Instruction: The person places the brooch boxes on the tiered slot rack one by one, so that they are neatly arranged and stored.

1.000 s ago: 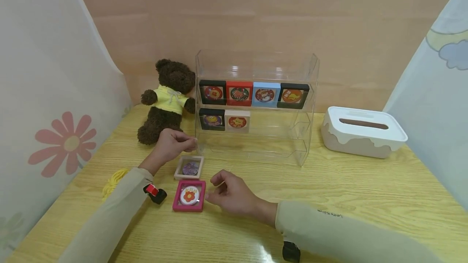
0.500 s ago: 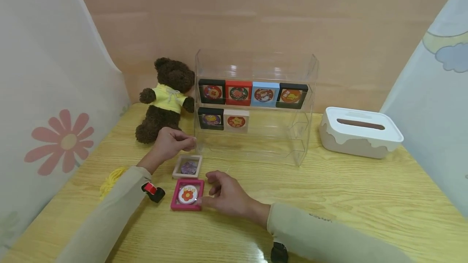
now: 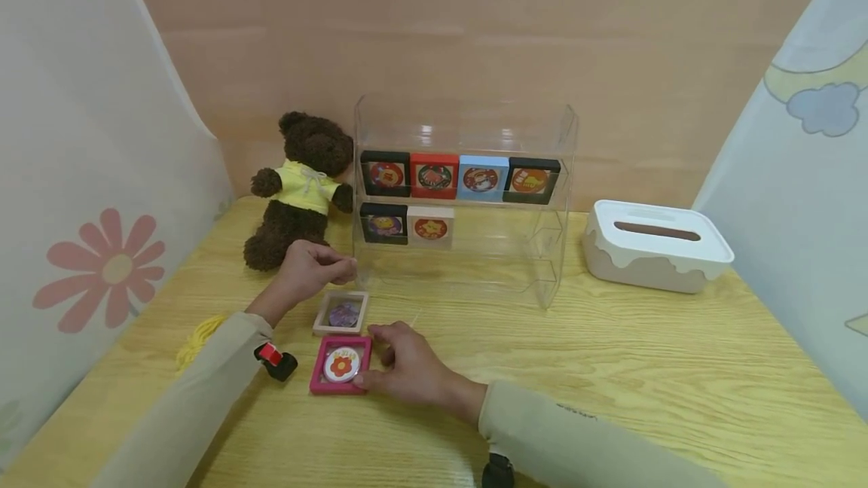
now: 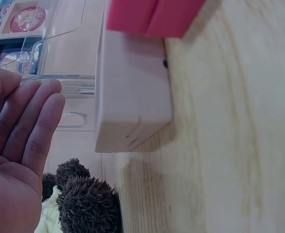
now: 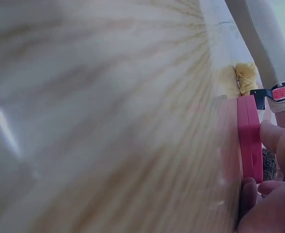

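Observation:
A pink square display frame point(image 3: 315, 379) with a round flower badge lies flat on the table. My right hand point(image 3: 412, 367) pinches its right side, the thumb over the near right corner and the fingers along the edge; the right wrist view shows the pink frame point(image 5: 249, 138) edge-on. Just behind lies a cream frame point(image 3: 319, 322) holding a purple disc. At the lower left corner of a clear acrylic display rack point(image 3: 502, 273), my left hand point(image 3: 307, 271) pinches the rack's side edge. Close by in the left wrist view is the cream frame point(image 4: 130, 92).
Several framed badges, such as a red frame point(image 3: 435, 160), stand in two rows on the rack. A brown teddy bear point(image 3: 301, 190) leans at its left, with yellow yarn point(image 3: 197, 341) in front beside the left sleeve. To the right sits a white tissue box point(image 3: 644, 262).
My right hand has moved left from beside the pink frame, bringing its thumb onto the corner. The left hand stays at the rack's edge. The head view has turned slightly right.

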`<state>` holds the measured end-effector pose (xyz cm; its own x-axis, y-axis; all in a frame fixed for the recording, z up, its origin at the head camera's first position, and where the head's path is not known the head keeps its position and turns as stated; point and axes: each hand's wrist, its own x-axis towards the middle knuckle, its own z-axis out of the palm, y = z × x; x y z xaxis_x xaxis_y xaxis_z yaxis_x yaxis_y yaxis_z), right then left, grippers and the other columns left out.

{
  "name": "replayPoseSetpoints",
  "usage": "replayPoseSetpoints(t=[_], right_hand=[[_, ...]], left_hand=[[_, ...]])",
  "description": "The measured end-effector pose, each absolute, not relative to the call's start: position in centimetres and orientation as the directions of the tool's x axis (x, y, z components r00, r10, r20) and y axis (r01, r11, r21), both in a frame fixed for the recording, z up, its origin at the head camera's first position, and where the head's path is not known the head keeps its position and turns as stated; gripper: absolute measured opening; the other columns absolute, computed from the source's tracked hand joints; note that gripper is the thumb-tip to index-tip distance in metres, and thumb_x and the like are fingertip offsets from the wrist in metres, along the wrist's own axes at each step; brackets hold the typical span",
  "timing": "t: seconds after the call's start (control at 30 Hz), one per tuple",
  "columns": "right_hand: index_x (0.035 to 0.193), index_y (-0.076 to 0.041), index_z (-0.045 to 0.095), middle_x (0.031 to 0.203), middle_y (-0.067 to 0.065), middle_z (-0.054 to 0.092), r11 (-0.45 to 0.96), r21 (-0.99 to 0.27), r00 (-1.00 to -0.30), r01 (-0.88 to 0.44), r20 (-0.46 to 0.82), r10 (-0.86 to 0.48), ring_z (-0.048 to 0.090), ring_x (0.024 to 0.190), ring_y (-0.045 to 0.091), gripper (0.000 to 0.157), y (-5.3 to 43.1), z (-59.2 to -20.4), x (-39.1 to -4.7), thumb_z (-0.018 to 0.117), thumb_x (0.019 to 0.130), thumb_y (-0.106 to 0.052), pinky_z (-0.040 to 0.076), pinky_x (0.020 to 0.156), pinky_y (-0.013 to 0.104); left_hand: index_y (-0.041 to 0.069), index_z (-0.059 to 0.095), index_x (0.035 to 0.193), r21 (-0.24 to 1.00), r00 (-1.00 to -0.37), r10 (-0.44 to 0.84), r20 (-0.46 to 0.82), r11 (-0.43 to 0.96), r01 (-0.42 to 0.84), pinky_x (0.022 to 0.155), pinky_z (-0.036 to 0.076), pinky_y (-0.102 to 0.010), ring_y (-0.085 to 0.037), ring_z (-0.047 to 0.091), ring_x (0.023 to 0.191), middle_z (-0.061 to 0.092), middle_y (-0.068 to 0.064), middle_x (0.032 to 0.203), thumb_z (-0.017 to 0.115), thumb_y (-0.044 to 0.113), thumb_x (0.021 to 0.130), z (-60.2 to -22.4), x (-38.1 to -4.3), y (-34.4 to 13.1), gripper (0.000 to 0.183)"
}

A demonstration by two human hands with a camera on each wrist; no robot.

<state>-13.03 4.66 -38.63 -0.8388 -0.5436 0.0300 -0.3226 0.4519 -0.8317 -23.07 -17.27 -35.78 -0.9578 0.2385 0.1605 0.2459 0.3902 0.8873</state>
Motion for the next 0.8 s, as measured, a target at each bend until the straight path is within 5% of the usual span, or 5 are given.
replayPoseSetpoints(t=[0.8], right_hand=[[0.119,0.003,0.060,0.091,-0.002,0.051,0.511,-0.785,-0.829,-0.351,0.006,-0.559,0.049,0.082,0.008,0.057,4.86,-37.90,-13.07,0.083,0.075,-0.023,0.044,0.073,0.021]], left_hand=[[-0.007,0.073,0.092,0.896,-0.949,0.257,0.184,0.352,0.269,0.064,0.057,-0.036,-0.026,0.069,0.070,0.071,-0.012,0.077,0.071,0.021,0.088,-35.98,-23.19,-17.40,0.029]])
